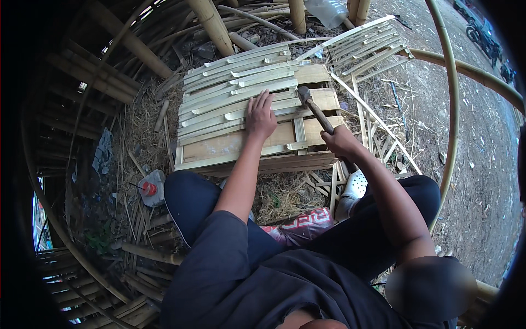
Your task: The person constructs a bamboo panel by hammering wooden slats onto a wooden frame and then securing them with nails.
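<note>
A hammer (320,116) with a wooden handle is gripped in my right hand (342,142). Its dark metal head is over the right ends of pale split-bamboo slats (219,112), by one slat's end; whether it touches cannot be made out. My left hand (262,118) lies palm down on the slats, left of the hammer head, fingers stretched out. The slats run side by side, left to right, over a low stand of wooden boards (318,100). A short upright strip (299,131) crosses near their right ends, between my hands.
A similar slatted bamboo panel (367,46) lies at the far right. Thick bamboo poles (211,27) stand behind the stand, and a curved pole (450,104) rises at right. A grey block with a red piece (149,188) sits by my left knee. Loose strips (378,115) litter the ground.
</note>
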`<state>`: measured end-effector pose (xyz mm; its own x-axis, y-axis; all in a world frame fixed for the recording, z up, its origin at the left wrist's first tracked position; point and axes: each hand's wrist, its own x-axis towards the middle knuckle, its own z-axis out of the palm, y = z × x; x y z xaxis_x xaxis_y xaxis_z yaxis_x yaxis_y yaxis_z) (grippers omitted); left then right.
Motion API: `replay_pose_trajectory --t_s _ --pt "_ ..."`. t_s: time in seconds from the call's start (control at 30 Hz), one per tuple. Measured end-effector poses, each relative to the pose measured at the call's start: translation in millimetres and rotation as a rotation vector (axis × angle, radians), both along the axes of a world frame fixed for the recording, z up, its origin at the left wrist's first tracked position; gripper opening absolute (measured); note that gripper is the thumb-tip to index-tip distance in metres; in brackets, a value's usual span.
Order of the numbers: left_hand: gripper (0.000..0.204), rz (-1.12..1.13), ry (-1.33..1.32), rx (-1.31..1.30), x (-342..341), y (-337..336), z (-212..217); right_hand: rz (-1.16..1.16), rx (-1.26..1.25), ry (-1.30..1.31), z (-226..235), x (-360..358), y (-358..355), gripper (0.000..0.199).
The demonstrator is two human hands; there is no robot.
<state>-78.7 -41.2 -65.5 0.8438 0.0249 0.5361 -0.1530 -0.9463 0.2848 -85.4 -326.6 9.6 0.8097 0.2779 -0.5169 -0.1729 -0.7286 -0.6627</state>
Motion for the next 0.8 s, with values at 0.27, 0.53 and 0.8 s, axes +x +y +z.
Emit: replay_pose_trajectory --t_s 0.27,0.53,0.8 --pt "0.046 -0.01 -0.008 0.161 -0.4 -13.1 10.4 -0.029 0.033 0.009 7.9 -7.2 0.6 0.048" --pt "0.053 -0.097 0.154 0.089 11.9 3.0 12.8 -0.006 0.045 -0.009 9.7 -8.4 4.8 0.047" --pt "0.076 -1.521 0.25 -2.039 8.2 21.3 143.6 -0.033 0.073 -0.016 6.7 -9.6 3.5 0.049"
